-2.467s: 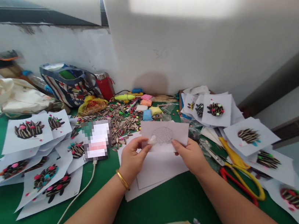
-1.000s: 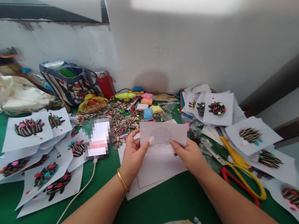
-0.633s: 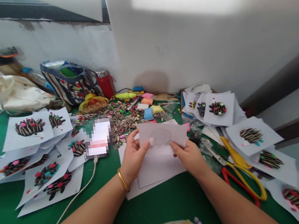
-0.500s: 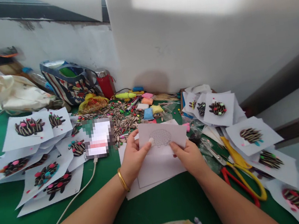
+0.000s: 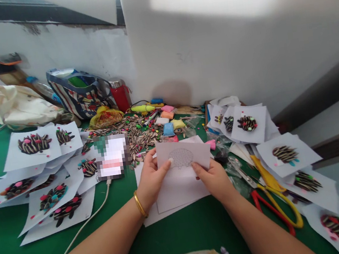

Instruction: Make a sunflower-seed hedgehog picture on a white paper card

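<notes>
Between both hands I hold a white paper card [image 5: 199, 150], tilted up toward me, with a dotted hedgehog outline drawn on it. My left hand [image 5: 151, 175] grips its left edge, and the thumb rests by a small white lump [image 5: 171, 161] at the head end of the drawing. My right hand [image 5: 211, 175] pinches the lower right corner, thumb on top. Below the card, white paper sheets [image 5: 179, 193] lie on the green table, partly hidden by my hands.
Finished seed-covered cards [image 5: 33, 148] are spread at left; more such cards [image 5: 289, 154] lie at right. Scissors [image 5: 273, 200] lie by my right forearm. A blurred-out phone [image 5: 112, 156] is plugged into a white cable. Loose striped seeds [image 5: 146, 140] and clay packs [image 5: 168, 129] lie ahead.
The card has come slightly lower and to the left. The white lump looks smaller and flatter, more covered by my left thumb. Both hands keep their grip.
</notes>
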`<act>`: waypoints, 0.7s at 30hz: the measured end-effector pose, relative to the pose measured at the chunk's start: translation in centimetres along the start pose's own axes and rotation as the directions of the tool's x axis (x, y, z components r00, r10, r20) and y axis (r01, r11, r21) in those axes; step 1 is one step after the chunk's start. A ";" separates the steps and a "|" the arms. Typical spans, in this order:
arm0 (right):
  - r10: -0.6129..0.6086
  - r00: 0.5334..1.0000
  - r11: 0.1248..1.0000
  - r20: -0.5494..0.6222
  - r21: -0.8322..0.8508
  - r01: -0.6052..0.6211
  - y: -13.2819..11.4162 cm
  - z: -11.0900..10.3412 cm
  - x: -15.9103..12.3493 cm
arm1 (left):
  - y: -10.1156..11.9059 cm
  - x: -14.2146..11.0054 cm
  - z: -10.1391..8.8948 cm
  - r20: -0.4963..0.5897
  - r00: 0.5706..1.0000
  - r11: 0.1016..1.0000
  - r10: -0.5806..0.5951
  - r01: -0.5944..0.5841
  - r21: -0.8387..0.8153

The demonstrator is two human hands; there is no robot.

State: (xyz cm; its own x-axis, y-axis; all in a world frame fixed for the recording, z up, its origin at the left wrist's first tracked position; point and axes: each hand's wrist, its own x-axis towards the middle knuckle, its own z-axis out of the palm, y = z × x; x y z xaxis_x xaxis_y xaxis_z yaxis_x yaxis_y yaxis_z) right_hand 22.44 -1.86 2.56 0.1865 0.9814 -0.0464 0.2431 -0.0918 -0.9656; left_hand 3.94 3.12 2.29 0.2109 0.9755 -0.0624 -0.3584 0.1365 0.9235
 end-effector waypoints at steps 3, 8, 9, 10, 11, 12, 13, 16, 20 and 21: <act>0.003 1.000 1.000 0.003 -0.010 -0.003 0.0 0.0 0.0 | 0.1 0.0 0.0 0.001 1.000 1.000 -0.007 0.007 -0.001; -0.018 0.999 0.999 -0.038 -0.043 0.016 -0.1 0.0 0.0 | 0.3 -0.2 0.1 0.003 1.000 1.000 -0.027 0.027 0.001; -0.014 0.999 0.999 -0.035 -0.041 0.013 0.0 0.0 0.0 | 0.3 -0.2 0.1 0.011 1.000 1.000 -0.029 0.028 0.008; -0.009 1.000 0.999 -0.028 -0.036 0.008 0.0 0.0 0.0 | 0.2 -0.2 0.1 0.017 1.000 1.000 -0.025 0.025 0.017; -0.005 1.000 1.000 -0.018 -0.027 0.005 0.0 0.0 0.0 | 0.2 -0.2 0.1 0.020 1.000 0.999 -0.021 0.020 0.028; -0.003 1.000 1.000 -0.010 -0.018 0.003 0.0 0.0 0.0 | 0.2 -0.2 0.1 0.019 1.000 0.999 -0.016 0.015 0.039; -0.001 1.000 1.000 -0.003 -0.010 0.001 0.0 0.1 0.0 | 0.2 -0.1 0.1 0.016 1.000 0.999 -0.011 0.011 0.046; 0.005 1.000 1.000 -0.005 0.014 -0.005 -0.1 0.1 0.0 | 0.2 -0.1 0.1 0.009 1.000 0.998 -0.014 0.013 0.054; 0.007 0.999 1.000 -0.032 -0.012 -0.007 -0.2 0.1 0.0 | 0.2 0.0 0.0 0.012 1.000 1.000 -0.025 0.025 0.016; 0.006 1.000 1.000 -0.028 -0.012 -0.007 -0.2 0.1 0.0 | 0.1 0.0 -0.1 0.012 1.000 1.000 -0.021 0.021 0.009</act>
State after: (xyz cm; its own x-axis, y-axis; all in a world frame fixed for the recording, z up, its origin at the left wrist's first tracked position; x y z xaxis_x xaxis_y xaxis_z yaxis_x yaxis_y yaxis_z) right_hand 22.34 -1.81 2.72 0.2143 0.9757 -0.0456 0.2536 -0.1006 -0.9621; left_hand 3.82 3.12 2.41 0.2293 0.9703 -0.0769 -0.3460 0.1551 0.9253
